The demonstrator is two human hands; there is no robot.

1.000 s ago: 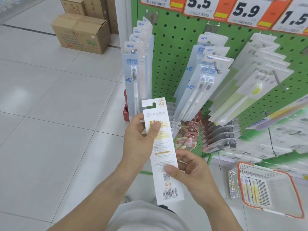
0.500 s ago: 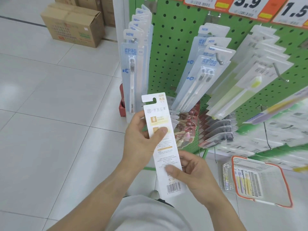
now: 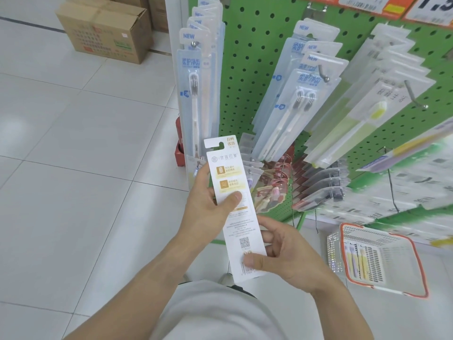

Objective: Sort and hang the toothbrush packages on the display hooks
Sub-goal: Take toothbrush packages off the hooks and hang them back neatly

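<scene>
In hand: white pack (image 3: 235, 212), back side up, hang-slot at its top; held upright at centre frame, short of the pegboard (image 3: 247, 77), on no hook.
Left hand (image 3: 208, 212): grips pack's upper half, thumb across the print, fingers curled behind.
Right hand (image 3: 286, 253): pinches pack's lower end, thumb by the barcode, fingers behind.
Done so far: hooks at 12 to 2 o'clock already stocked. Blue packs (image 3: 193, 94) in a row at 12 o'clock, twin-brush packs (image 3: 294, 99) at 1 o'clock, yellow-brush packs (image 3: 362, 114) at 2 o'clock, each fanned on its own hook. Lower hooks at 3 o'clock carry more packs; blurred, type unclear.
Left to do: this pack not yet hung. No matching white pack visible on the hooks, so its row can't be told from here. Basket (image 3: 382, 261) on the floor at 4 o'clock holds more packs, so sorting looks well short of finished.
Stage, est.: mid-task; the person appears to be reading the pack to place it.
Next, est.: turn the slot toward the right hook, slide it on behind or in front of like stock.
Also in shot: boxes (image 3: 105, 30) on the floor at 10 o'clock; price tags (image 3: 392, 3) along the top edge.
</scene>
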